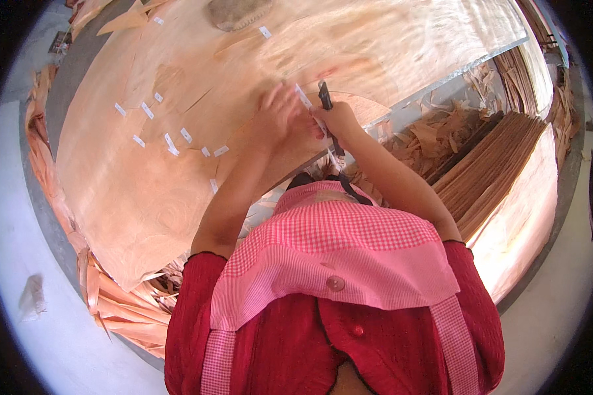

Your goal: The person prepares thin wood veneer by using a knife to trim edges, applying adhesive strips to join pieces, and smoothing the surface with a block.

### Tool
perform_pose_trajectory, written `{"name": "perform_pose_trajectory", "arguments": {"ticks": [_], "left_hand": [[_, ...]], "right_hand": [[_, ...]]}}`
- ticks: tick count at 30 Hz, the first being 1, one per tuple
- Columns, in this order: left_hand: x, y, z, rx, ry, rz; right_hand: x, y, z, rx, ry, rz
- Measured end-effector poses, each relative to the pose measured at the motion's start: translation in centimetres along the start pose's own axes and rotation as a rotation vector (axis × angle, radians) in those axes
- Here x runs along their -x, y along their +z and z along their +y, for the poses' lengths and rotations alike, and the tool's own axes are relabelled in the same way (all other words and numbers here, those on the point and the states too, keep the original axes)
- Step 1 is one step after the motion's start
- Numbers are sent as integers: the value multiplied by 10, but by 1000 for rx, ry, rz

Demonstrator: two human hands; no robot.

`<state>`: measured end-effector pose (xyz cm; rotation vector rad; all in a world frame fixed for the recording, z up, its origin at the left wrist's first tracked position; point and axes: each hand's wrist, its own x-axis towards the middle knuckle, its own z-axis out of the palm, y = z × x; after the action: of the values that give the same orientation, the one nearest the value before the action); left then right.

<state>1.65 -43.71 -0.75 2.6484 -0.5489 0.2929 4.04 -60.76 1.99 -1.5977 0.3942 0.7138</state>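
Note:
A large sheet of thin wood veneer (138, 204) lies under both hands. My left hand (280, 108) is on or just above it, slightly blurred, with its fingers stretched out and apart. Close by on the right, my right hand (339, 124) is closed around a slim black tool that looks like a utility knife (325, 97); its ends stick out above and below my fist. Between the hands is a white tape strip (303, 97) with small marks. A curved piece of veneer edge (362, 105) shows beyond my right hand.
Several short white tape pieces (147, 110) dot the sheet on the left. A grey stone-like block (239, 12) sits at the far edge. Stacked veneer sheets (487, 178) stand at right, beside loose scraps (435, 135). More peelings (128, 309) lie at lower left.

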Motion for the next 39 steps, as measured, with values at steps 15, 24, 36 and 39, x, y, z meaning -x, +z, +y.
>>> {"name": "perform_pose_trajectory", "arguments": {"ticks": [15,24,36,39], "left_hand": [[28,-6,25,-139,-112,-140],[-3,-12,19,-214,-33,-220],[-60,32,88,5,162,-95],[-69,45,93,-156,287,-146]], "right_hand": [[-14,-2,33,163,-23,45],[-10,4,25,649,-172,274],[-10,-112,29,-223,-3,71],[-17,-112,35,-300,52,118]]}}
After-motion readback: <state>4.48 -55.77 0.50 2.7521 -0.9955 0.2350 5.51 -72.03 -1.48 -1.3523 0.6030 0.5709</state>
